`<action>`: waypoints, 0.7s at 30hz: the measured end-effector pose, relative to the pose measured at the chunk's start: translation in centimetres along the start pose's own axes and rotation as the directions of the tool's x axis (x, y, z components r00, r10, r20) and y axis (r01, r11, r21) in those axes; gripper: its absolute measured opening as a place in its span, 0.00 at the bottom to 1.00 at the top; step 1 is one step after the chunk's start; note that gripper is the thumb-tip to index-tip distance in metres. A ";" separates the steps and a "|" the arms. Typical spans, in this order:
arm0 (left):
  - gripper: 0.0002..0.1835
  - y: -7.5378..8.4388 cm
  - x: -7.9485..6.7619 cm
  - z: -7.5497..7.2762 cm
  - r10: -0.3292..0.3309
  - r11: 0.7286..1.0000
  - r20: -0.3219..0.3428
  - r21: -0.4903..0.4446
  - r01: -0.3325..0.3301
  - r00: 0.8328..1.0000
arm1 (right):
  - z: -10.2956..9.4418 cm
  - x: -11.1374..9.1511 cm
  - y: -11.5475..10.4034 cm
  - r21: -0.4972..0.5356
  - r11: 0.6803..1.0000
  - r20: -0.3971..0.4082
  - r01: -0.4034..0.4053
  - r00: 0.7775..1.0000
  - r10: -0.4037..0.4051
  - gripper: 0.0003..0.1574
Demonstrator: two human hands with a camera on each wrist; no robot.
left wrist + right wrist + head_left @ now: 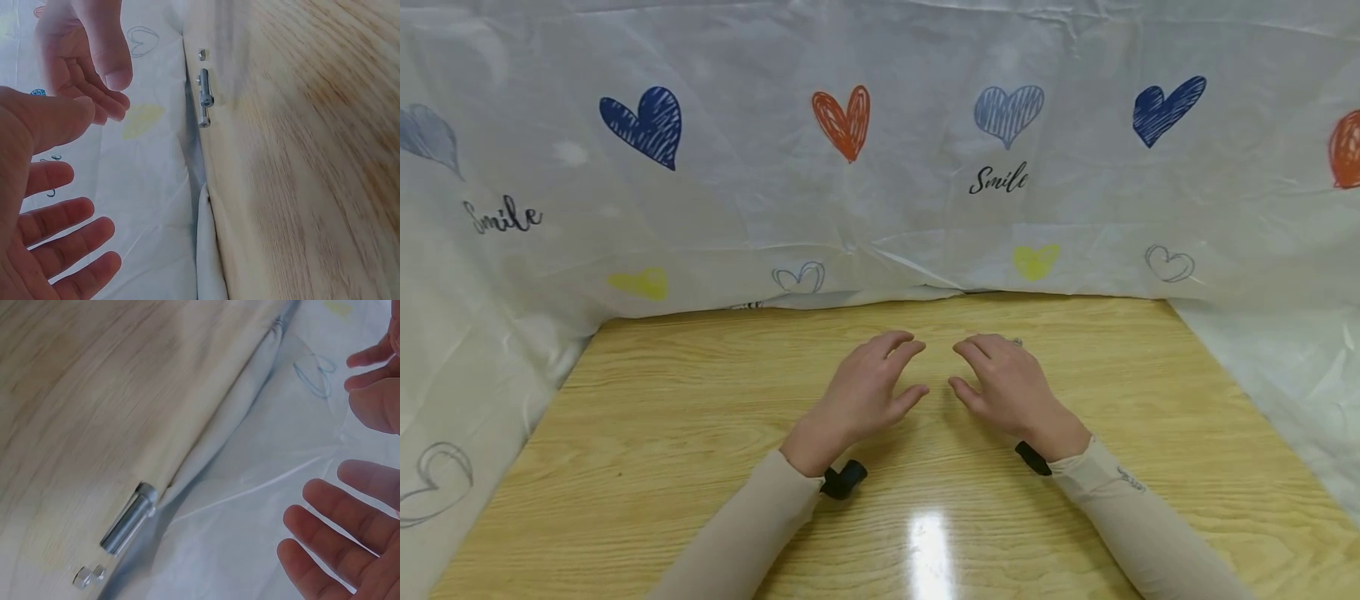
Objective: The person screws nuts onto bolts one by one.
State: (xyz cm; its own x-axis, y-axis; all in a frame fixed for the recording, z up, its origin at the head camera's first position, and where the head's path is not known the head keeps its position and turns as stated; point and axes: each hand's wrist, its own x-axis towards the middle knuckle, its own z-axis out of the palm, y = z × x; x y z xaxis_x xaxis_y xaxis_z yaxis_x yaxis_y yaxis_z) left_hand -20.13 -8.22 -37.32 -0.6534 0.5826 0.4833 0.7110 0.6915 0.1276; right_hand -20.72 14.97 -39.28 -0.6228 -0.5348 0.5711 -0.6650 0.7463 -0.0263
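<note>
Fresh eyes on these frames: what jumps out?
The left hand and right hand, held apart above the wooden table. Behind them hangs a white cloth with printed hearts. In the right wrist view, a metal cylinder lies on the table, small metal pieces near it.

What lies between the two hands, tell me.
In the head view, only bare wooden tabletop shows between the left hand and right hand.

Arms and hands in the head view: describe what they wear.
The left sleeve and right sleeve are long and beige; the right one bears a small dark marking, too small to read. A black piece shows at the left wrist and another at the right. The left hand and right hand wear no gloves.
</note>
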 end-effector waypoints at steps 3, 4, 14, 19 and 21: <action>0.28 0.1 0.3 0.2 -0.009 1.000 0.020 -0.006 0.009 1.000 | -0.1 -0.1 0.2 0.002 1.000 0.001 -0.008 1.000 0.008 0.22; 0.28 0.2 0.3 0.3 -0.012 1.000 0.026 -0.003 0.012 1.000 | -0.2 -0.1 0.3 0.002 1.000 0.000 -0.011 1.000 0.011 0.22; 0.27 0.6 1.1 1.0 -0.019 1.000 0.053 -0.005 0.019 0.998 | -0.7 -0.5 1.1 0.012 0.999 0.013 -0.037 0.999 0.037 0.23; 0.26 0.9 1.6 1.4 -0.014 1.000 0.065 -0.025 0.016 0.998 | -1.0 -0.6 1.7 0.007 0.999 -0.002 -0.043 0.999 0.043 0.23; 0.26 0.9 1.7 1.5 -0.015 0.999 0.066 -0.029 0.017 0.998 | -1.0 -0.7 1.9 0.007 0.999 -0.007 -0.039 0.999 0.039 0.23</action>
State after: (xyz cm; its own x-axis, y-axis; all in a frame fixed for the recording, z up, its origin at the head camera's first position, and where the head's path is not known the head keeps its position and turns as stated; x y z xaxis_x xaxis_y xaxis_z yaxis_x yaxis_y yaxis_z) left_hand -21.01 -5.91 -37.69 -0.6798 0.5988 0.4234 0.7070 0.6886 0.1612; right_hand -21.13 17.18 -38.88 -0.6455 -0.5026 0.5750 -0.6430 0.7640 -0.0540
